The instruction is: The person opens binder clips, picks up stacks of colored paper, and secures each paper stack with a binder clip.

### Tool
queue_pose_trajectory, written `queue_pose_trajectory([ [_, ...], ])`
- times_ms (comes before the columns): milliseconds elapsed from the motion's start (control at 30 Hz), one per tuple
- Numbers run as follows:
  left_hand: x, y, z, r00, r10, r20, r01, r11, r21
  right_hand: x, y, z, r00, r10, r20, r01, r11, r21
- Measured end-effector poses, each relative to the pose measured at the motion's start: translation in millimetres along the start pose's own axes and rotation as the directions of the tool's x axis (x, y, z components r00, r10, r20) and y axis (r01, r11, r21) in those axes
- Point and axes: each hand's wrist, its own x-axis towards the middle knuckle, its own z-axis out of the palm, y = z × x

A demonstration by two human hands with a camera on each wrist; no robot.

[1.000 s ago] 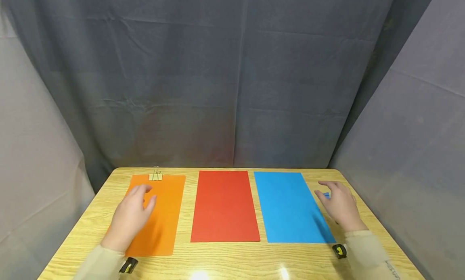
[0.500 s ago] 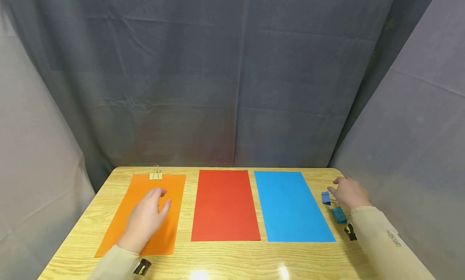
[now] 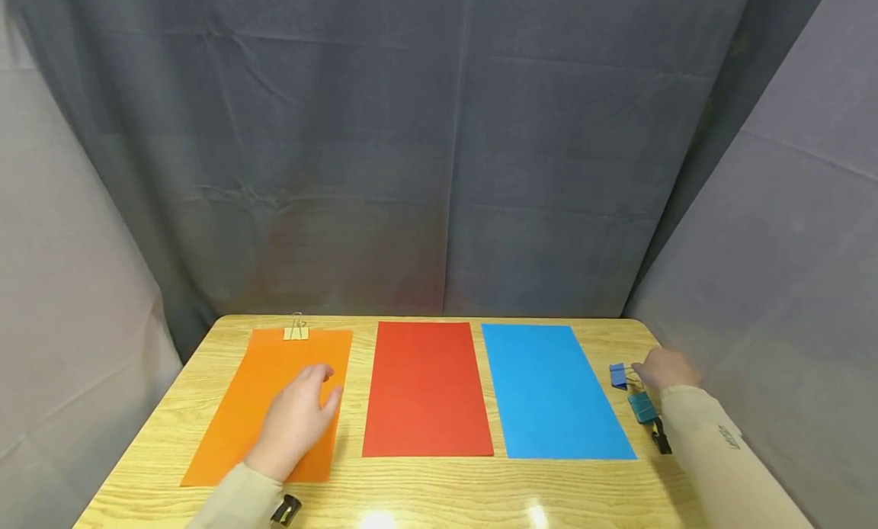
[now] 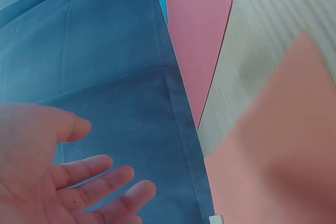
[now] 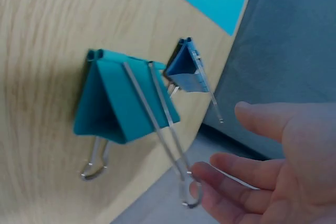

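At the table's right side, my right hand [image 3: 667, 369] is beside a blue binder clip [image 3: 618, 375] and a larger teal binder clip [image 3: 642, 408]. In the right wrist view, the fingers [image 5: 247, 192] are spread and relaxed, some close to the wire handle of the teal clip; contact is uncertain. The thumb there points toward the blue clip's handle. My left hand [image 3: 295, 422] hovers over the lower part of an orange sheet [image 3: 274, 369], fingers loosely bent and holding nothing. A pale yellow binder clip [image 3: 296, 333] sits on that sheet's top edge.
A red sheet [image 3: 428, 392] lies mid-table, and a blue sheet [image 3: 555, 392] lies between it and the binder clips. Grey curtains [image 3: 343, 171] hang behind the wooden table [image 3: 425, 495], with pale cloth on both sides.
My right hand has moved right and beyond the blue sheet to the loose clips, bringing both into view. My left hand has drifted right and slightly nearer over the orange sheet.
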Motion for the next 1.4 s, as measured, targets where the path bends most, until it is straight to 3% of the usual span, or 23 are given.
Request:
queue_pose_trajectory([
  [167, -1.4, 2.6, 3.3, 1.000, 0.001, 0.021, -0.001, 1.000, 0.002, 7.5, 7.1, 7.0, 0.999, 0.036, 0.031, -0.037, 0.999, 0.036],
  [433, -3.7, 1.5, 8.6, 0.999, -0.014, 0.052, 0.013, 1.000, 0.017, 10.9, 14.2, 13.8, 0.998, 0.061, 0.012, -0.062, 0.992, 0.112],
  [733, -4.3, 0.5, 11.5, 0.997, -0.019, 0.073, 0.018, 1.000, 0.014, 16.6, 8.9, 15.3, 0.996, 0.077, -0.039, -0.073, 0.993, 0.092],
  [1000, -4.2, 0.4, 13.9, 0.997, -0.018, 0.076, 0.017, 1.000, 0.018, 17.9, 5.6, 16.8, 0.996, 0.086, -0.039, -0.082, 0.994, 0.077],
  [1200, -4.7, 0.4, 15.0, 0.996, -0.014, 0.083, 0.011, 1.000, 0.028, 16.0, 3.5, 15.7, 0.998, 0.057, -0.030, -0.055, 0.996, 0.068],
  [1400, -4.8, 1.5, 16.0, 0.997, -0.005, 0.077, 0.003, 1.000, 0.031, 15.8, 4.4, 15.3, 1.000, -0.026, -0.010, 0.027, 0.998, 0.058],
])
